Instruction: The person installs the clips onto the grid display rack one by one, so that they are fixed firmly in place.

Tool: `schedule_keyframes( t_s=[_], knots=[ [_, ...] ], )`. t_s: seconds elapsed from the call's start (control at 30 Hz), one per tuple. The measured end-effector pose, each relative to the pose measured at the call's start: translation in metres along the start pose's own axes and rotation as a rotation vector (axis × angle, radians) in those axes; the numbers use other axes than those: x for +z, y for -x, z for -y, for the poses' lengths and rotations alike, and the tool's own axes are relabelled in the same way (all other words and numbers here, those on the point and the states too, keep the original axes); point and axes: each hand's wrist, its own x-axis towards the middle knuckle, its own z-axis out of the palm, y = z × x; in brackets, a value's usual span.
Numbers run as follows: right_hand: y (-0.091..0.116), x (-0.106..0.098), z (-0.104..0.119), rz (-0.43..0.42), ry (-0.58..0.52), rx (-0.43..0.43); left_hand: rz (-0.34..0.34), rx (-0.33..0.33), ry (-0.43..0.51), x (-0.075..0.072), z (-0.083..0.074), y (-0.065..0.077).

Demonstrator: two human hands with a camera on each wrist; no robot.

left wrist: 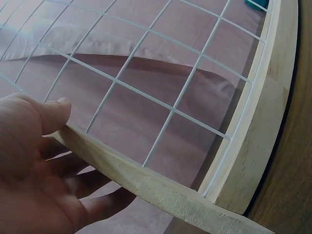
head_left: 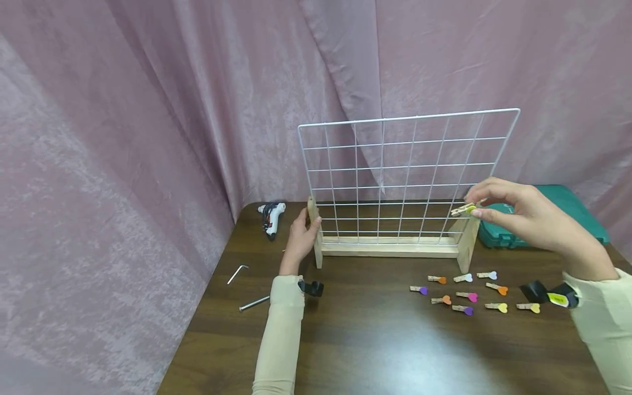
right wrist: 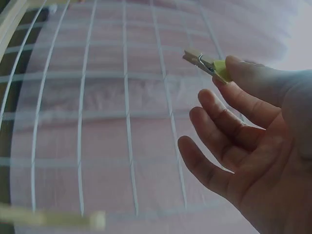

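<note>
A white wire grid (head_left: 407, 165) stands upright in a pale wooden base (head_left: 390, 247) with a wooden upright at each end. My left hand (head_left: 301, 237) grips the left wooden upright (left wrist: 146, 187), thumb on one side and fingers on the other. Between thumb and index finger, my right hand (head_left: 518, 211) pinches a small wooden clothespin (right wrist: 200, 61) by its yellow-green end (right wrist: 222, 71). That clothespin's free tip points toward the grid, in front of its lower right part in the head view. The right hand's other fingers (right wrist: 214, 131) are spread and loosely bent.
Several clothespins with coloured hearts (head_left: 467, 297) lie on the dark wooden table (head_left: 375, 340) at front right. A green case (head_left: 568, 214) sits behind the right hand. On the left are a glue gun (head_left: 271, 218), a hex key (head_left: 237, 274) and a metal rod (head_left: 254, 303). Pink curtain (head_left: 247, 99) hangs behind.
</note>
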Motion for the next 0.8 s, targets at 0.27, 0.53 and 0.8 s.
schedule_keyframes(
  t_s=[0.27,0.53,0.8],
  knots=[
    [-0.032,0.003,0.015,0.013,-0.057,-0.062,0.005,0.013,0.02,0.005,-0.002,0.003],
    [-0.06,-0.003,0.037,0.04,0.004,-0.098,0.015,0.009,0.031,0.003,-0.002,0.006],
    [-0.093,-0.006,0.057,0.026,0.132,-0.15,0.021,-0.016,0.03,0.001,-0.001,0.009]
  ],
)
